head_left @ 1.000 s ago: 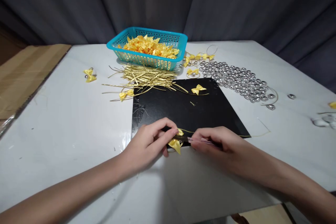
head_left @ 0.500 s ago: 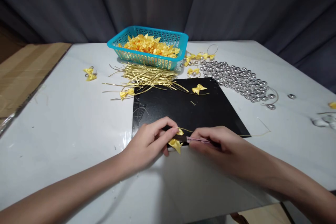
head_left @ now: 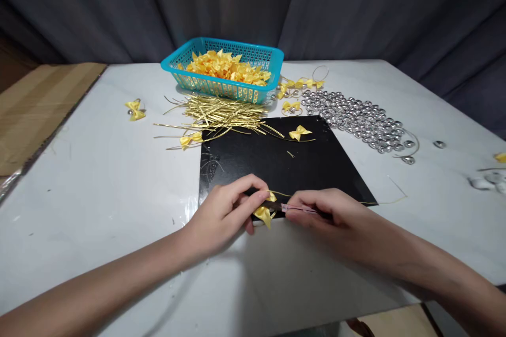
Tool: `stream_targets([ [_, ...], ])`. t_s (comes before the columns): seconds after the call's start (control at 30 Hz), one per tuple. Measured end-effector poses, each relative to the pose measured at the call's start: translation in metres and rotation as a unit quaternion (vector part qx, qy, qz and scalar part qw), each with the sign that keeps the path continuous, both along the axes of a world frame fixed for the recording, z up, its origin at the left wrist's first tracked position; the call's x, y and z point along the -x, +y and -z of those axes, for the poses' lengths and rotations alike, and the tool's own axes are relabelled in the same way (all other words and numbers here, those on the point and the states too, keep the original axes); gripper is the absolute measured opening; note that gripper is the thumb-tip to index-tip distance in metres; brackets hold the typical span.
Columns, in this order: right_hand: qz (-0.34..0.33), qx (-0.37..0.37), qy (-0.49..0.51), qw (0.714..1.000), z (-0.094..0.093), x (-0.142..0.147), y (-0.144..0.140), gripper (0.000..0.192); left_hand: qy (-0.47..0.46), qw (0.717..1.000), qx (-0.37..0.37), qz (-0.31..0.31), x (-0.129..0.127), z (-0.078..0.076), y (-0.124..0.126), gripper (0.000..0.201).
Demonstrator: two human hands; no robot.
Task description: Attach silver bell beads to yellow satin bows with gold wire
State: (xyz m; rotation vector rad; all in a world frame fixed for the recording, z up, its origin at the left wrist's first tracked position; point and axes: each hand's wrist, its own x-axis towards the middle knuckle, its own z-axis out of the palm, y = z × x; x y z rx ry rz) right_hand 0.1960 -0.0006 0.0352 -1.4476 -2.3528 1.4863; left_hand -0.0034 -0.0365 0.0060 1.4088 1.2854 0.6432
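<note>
Dark pleated curtain (head_left: 225,0) behind a glossy white desk (head_left: 118,168). Left hand (head_left: 227,208) pinches a satiny yellow bow (head_left: 263,216) at the black board's (head_left: 276,163) near edge; right hand (head_left: 332,213) is wrapped around a dark-tipped tool (head_left: 294,208), tip at the bow. Few finished bows (head_left: 136,111) look wired and beaded; loads sit loose in the blue mesh basket (head_left: 276,56), plus shiny gold wires (head_left: 225,114) and silver beads (head_left: 356,121).

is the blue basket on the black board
No, the basket stands on the white table, behind the gold wires.

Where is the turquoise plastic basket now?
In the head view, the basket stands far back on the white table, slightly left of centre, just behind the thin golden wires.
</note>
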Motion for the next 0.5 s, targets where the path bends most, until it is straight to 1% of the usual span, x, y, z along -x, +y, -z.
stream_targets([
  [0.3,0.011,0.026,0.005,1.0,-0.003,-0.001,0.0,0.04,-0.007,1.0,0.005,-0.004,0.0,0.0,0.0,0.025],
  [0.4,0.008,0.034,0.013,0.999,-0.005,-0.007,-0.003,0.038,-0.017,1.0,0.007,-0.02,0.0,0.002,0.0,0.025],
  [0.5,0.01,0.042,0.007,0.999,-0.01,-0.019,-0.005,0.039,-0.036,0.999,0.011,-0.035,-0.001,0.002,0.001,0.025],
])
